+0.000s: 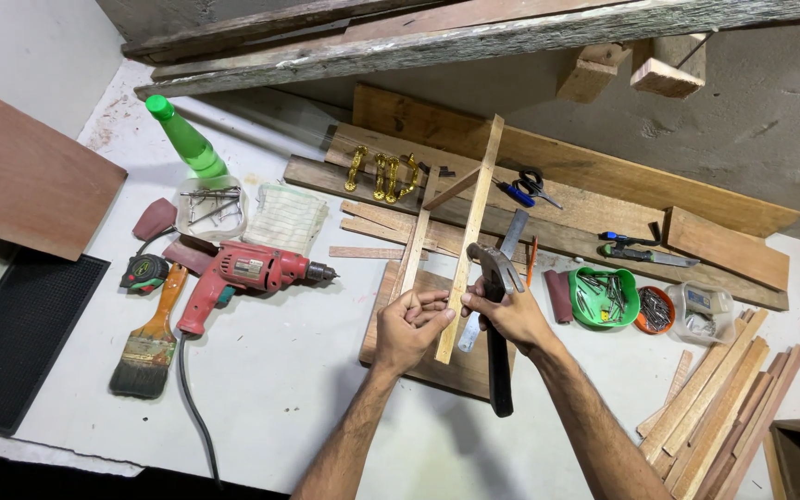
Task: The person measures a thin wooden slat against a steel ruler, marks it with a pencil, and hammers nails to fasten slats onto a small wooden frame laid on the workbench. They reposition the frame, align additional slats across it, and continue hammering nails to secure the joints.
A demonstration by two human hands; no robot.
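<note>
Left hand [409, 326] closed in a pinch on the lower part of a thin wood strip [470, 243], fingers curled round its edge. Right hand [508, 315] gripped tight round a hammer [497, 326], black handle pointing down toward the camera, head just beside the strip. Strip runs tilted up and away over a brown board [437, 356] on the white table [280, 370]. Left of the hands: red drill [247, 276], paintbrush [148, 344], tape measure [143, 272]. Right: green bowl [604, 298] of nails, stacked wood slats [710, 407]. Further back: scissors [530, 186], brass handles [383, 174], green bottle [187, 139].
</note>
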